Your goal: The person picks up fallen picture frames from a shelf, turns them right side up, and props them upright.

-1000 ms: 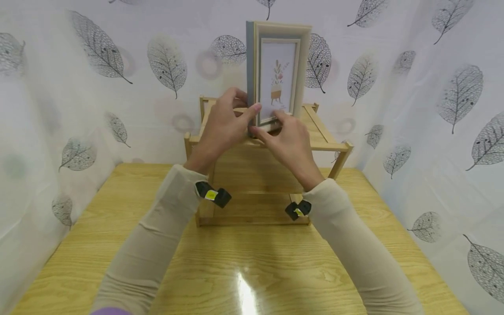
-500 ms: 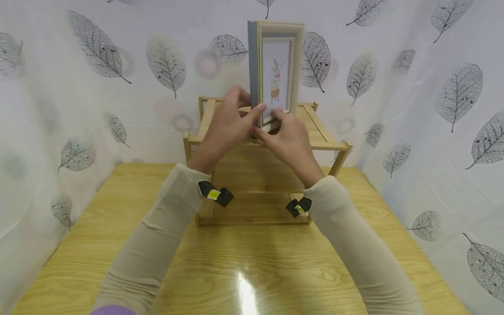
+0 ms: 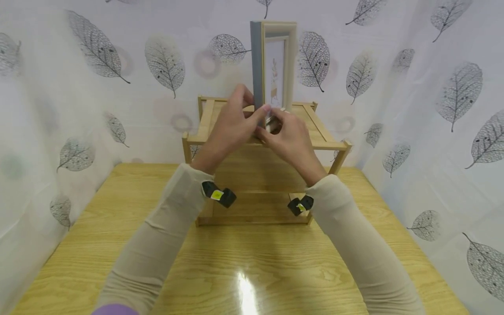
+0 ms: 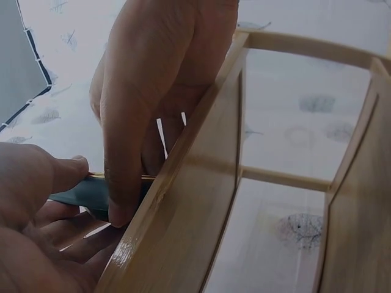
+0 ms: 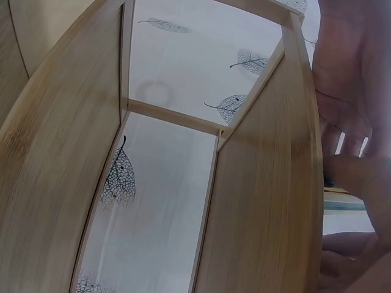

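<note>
A picture frame [image 3: 274,65] with a blue-grey outer side, pale inner border and plant print stands upright on the top of a wooden shelf unit [image 3: 244,168]. Its front is angled to the right. My left hand [image 3: 232,127] grips its lower left side, thumb at the front and fingers around the back. With thumb and fingers, my right hand [image 3: 290,135] pinches the lower front edge close beside the left thumb. Fingers hide the bottom corner. In the left wrist view a dark teal strip of the frame [image 4: 88,194] shows between the fingers.
The shelf unit has raised corner posts and a slatted top [image 3: 315,124]. It stands on a shiny wooden table [image 3: 220,262]. Leaf-printed white curtains [image 3: 417,96] hang behind and on both sides. Each wrist carries a black strap.
The picture frame has turned further, so its front looks narrower and faces more to the right. Both hands have shifted slightly right with it, keeping their hold.
</note>
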A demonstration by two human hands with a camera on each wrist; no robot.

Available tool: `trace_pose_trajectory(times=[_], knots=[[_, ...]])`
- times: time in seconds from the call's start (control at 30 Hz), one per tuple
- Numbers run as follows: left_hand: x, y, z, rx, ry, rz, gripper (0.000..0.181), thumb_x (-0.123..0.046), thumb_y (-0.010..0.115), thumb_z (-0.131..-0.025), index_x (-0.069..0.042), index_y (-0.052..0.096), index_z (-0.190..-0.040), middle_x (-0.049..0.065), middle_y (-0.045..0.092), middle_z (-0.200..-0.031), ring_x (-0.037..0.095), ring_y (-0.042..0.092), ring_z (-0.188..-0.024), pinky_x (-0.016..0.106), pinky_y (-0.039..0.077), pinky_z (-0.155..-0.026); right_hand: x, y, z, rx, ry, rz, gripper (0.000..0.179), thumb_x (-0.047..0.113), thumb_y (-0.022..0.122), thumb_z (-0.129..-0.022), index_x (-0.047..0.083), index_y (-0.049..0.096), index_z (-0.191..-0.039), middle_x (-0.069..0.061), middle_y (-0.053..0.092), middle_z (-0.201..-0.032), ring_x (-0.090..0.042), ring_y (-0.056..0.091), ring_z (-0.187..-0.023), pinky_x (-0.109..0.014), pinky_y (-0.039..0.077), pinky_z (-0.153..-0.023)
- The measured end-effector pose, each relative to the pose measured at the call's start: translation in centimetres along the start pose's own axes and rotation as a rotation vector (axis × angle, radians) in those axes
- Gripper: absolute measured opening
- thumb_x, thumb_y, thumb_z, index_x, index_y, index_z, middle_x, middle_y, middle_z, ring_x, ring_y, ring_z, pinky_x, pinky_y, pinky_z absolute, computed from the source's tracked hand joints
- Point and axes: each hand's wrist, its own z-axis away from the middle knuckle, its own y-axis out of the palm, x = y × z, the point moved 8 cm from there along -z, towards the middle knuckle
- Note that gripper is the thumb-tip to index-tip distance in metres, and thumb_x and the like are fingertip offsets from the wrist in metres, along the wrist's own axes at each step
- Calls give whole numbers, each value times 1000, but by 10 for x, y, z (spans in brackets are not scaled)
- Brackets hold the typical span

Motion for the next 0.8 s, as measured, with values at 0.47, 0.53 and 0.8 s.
trace_pose_trajectory(times=[0.47,0.53,0.8], knots=[[-5,6,1,3,21,-78,31,-27,60,-93,-8,36,-101,9,46,-100,17,57,-113,24,52,-82,3,-3,2,-13,-68,-48,23,32,69,-84,11,61,-82,-5,55,-67,-17,48,-60,-30,38,-53],[-6,7,1,0,10,-98,31,-28,60,-93,-9,37,-102,8,49,-101,15,59,-110,24,52,-80,3,-3,2,-19,-72,-48,22,31,68,-85,9,61,-83,-6,53,-66,-18,46,-60,-30,36,-53],[-6,10,2,8,-16,-71,31,-29,60,-92,-12,38,-105,5,54,-105,17,63,-105,25,55,-71,5,-4,4,-36,-85,-46,22,27,67,-86,5,66,-89,-7,56,-69,-18,48,-62,-29,38,-54]])
